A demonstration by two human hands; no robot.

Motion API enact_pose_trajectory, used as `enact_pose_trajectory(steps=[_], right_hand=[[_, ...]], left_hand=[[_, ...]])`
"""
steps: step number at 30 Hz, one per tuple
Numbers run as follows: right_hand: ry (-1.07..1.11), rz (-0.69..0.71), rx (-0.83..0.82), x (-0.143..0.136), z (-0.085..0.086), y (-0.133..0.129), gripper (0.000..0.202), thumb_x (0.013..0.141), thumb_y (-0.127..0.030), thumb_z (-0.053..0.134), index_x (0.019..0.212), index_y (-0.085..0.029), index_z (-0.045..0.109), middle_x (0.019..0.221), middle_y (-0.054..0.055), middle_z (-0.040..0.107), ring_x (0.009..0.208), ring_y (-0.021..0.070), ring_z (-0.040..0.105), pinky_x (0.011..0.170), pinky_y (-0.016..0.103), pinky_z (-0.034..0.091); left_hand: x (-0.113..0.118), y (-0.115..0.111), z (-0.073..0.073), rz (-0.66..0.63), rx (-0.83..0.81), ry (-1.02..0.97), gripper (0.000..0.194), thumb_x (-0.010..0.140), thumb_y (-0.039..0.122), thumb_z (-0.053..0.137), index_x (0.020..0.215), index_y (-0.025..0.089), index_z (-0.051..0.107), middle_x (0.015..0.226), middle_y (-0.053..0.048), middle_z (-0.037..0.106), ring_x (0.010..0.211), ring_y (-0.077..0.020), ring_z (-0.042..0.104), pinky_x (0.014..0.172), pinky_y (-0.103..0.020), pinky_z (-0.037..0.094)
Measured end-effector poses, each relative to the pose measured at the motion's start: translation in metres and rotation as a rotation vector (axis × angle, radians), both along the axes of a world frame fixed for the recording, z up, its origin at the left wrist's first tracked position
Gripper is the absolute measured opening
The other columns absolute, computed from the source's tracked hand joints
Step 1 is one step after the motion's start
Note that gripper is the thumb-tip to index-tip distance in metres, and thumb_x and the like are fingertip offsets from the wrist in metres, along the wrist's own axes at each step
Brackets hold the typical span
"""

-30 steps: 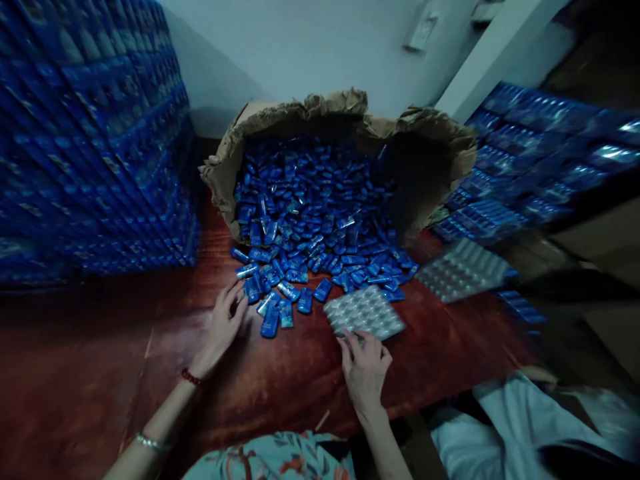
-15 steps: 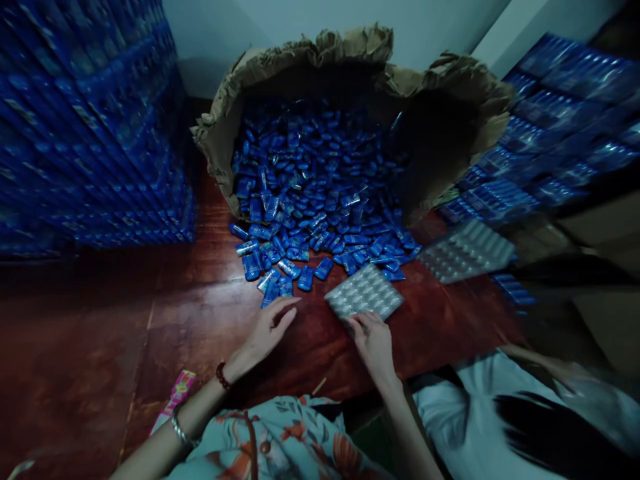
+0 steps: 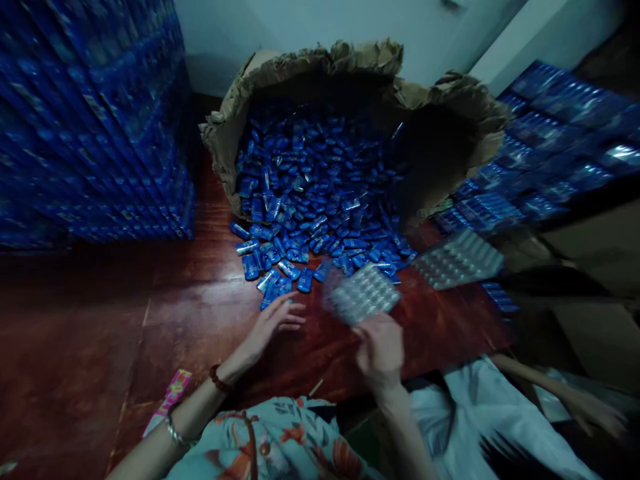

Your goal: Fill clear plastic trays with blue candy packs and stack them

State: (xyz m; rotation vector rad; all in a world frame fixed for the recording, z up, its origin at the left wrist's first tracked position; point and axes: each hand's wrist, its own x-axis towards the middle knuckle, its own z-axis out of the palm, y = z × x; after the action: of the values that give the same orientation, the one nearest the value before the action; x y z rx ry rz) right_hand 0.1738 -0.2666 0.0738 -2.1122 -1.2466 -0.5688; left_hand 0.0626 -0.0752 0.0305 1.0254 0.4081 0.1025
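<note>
My left hand (image 3: 277, 320) hovers over the red-brown tabletop, holding nothing, its fingers apart. The fingertips are close to the nearest small blue packets (image 3: 270, 293). My right hand (image 3: 381, 350), smeared by motion, is closed at the near edge of a clear plastic tray (image 3: 367, 293) with rows of moulded pockets. Behind that tray, a heap of shiny blue packets (image 3: 320, 180) spills out of a big torn cardboard box (image 3: 230, 133) lying on its side.
A tall stack of filled blue packs (image 3: 100, 133) stands at left. More blue packs (image 3: 545, 140) are piled at right, near another clear tray (image 3: 460, 260). A pink packet (image 3: 175, 390) lies front left. A co-worker's arm (image 3: 565, 393) shows at lower right.
My left fingers have spread and turned slightly. My right hand has shifted a little to the right and blurred, and the tray's left edge is smeared. The co-worker's arm has moved.
</note>
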Motion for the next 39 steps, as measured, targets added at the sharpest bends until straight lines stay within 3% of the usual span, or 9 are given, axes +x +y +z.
enact_pose_trajectory(steps=[3,6,11,13,19,24,28,34,39], right_hand=[[-0.012,0.376,-0.169,-0.04,-0.015,0.041,0.014,0.088,-0.018,0.046,0.085,-0.02,0.059,0.073,0.001,0.061,0.08,0.0144,0.058,0.095,0.038,0.04],[-0.052,0.516,-0.224,-0.048,-0.032,0.067,0.021,0.088,-0.036,0.05,0.096,-0.019,0.06,0.095,0.006,0.065,0.103,0.0187,0.054,0.105,0.044,0.029],[-0.054,-0.231,-0.435,0.026,-0.051,0.05,0.029,0.088,-0.032,0.048,0.11,-0.017,0.058,0.127,0.018,0.052,0.126,0.0365,0.034,0.097,0.07,0.015],[-0.044,-0.32,-0.537,0.054,-0.057,0.03,0.032,0.087,-0.031,0.049,0.113,-0.015,0.058,0.129,0.02,0.049,0.126,0.0383,0.034,0.096,0.069,0.02],[-0.123,-0.172,-0.438,0.065,-0.065,0.009,0.026,0.088,-0.032,0.049,0.106,-0.017,0.061,0.116,0.014,0.058,0.118,0.0303,0.044,0.102,0.06,0.021],[0.082,0.076,-0.312,0.043,-0.067,0.056,0.024,0.09,-0.024,0.044,0.107,-0.02,0.061,0.105,0.009,0.063,0.099,0.0212,0.055,0.089,0.04,0.043],[0.202,0.127,-0.341,0.042,-0.065,0.085,0.027,0.089,-0.027,0.045,0.112,-0.022,0.06,0.12,0.011,0.056,0.109,0.0262,0.05,0.081,0.042,0.045],[0.338,0.258,-0.3,0.032,-0.063,0.099,0.03,0.089,-0.021,0.042,0.113,-0.024,0.06,0.116,0.007,0.06,0.108,0.0223,0.05,0.087,0.039,0.043],[0.354,0.207,-0.357,0.019,-0.068,0.105,0.035,0.09,-0.019,0.038,0.12,-0.021,0.056,0.117,0.009,0.06,0.107,0.0232,0.051,0.084,0.039,0.042]], left_hand=[[-0.02,0.021,0.011,0.119,-0.111,0.064,0.067,0.081,0.052,0.052,0.138,0.027,0.03,0.124,-0.011,0.055,0.088,-0.0232,0.065,0.075,-0.039,0.054],[-0.051,0.038,0.012,0.36,0.109,0.229,0.084,0.066,0.044,0.071,0.138,0.024,0.032,0.127,-0.011,0.053,0.101,-0.0247,0.06,0.079,-0.034,0.053],[-0.105,0.054,-0.017,0.582,0.297,0.404,0.089,0.061,0.047,0.072,0.138,0.024,0.032,0.121,-0.009,0.055,0.093,-0.0228,0.062,0.07,-0.033,0.056],[-0.118,0.056,-0.028,0.6,0.41,0.502,0.085,0.065,0.048,0.069,0.138,0.021,0.032,0.111,-0.009,0.059,0.087,-0.0213,0.062,0.073,-0.036,0.055],[-0.118,0.045,-0.037,0.464,1.073,0.554,0.061,0.083,0.041,0.05,0.136,0.018,0.034,0.117,-0.012,0.053,0.108,-0.0258,0.053,0.094,-0.044,0.044],[-0.101,0.039,-0.022,0.169,1.498,0.761,0.053,0.089,0.039,0.043,0.134,0.012,0.039,0.105,-0.016,0.054,0.09,-0.028,0.057,0.075,-0.042,0.049],[-0.103,0.046,-0.014,0.144,1.705,0.716,0.049,0.088,0.039,0.046,0.132,0.017,0.043,0.121,-0.016,0.051,0.104,-0.0299,0.051,0.085,-0.044,0.044],[-0.115,0.061,-0.019,-0.22,1.664,0.54,0.036,0.091,0.031,0.043,0.123,0.021,0.054,0.121,-0.011,0.057,0.112,-0.0265,0.051,0.093,-0.042,0.041],[-0.123,0.05,-0.01,-0.096,1.361,0.643,0.038,0.094,0.028,0.032,0.12,0.014,0.055,0.116,-0.013,0.061,0.096,-0.0217,0.063,0.083,-0.033,0.05]])
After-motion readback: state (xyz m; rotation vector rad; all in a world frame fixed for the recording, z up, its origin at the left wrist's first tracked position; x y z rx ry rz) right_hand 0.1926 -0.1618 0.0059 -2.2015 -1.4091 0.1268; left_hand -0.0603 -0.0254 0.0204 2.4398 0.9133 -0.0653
